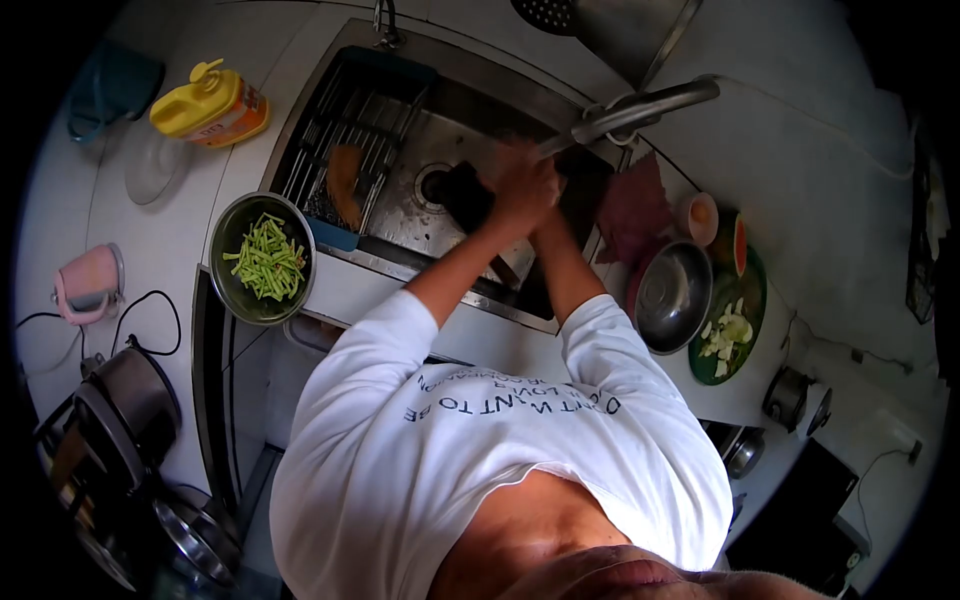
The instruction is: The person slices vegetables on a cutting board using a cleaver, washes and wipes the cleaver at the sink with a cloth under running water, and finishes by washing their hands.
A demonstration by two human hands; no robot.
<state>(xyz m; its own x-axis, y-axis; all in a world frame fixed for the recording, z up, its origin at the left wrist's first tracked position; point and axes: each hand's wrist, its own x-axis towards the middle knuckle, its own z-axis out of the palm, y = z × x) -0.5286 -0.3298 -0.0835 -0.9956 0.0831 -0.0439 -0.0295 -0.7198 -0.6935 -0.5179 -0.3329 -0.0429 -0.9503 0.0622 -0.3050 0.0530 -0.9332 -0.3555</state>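
My left hand [527, 200] and my right hand [515, 157] are pressed together under the tip of the faucet [640, 108], over the sink [415, 150]. Motion smears their fingers, so I cannot make out how they are bent or whether anything is between them. Below my left forearm lies a cleaver with a dark, broad blade [463, 195]. Its wooden handle [505, 270] points toward the sink's front edge, and the forearm hides the middle of it. The drain [432, 187] shows beside the blade.
A wire rack [375, 125] holding a curved tan piece [345, 185] spans the sink's left side. Cut green beans fill a steel bowl [222, 240] at the left. On the right stand a metal bowl [672, 300] and a green board [752, 340] with chopped pale pieces. A yellow jug [212, 108] stands behind.
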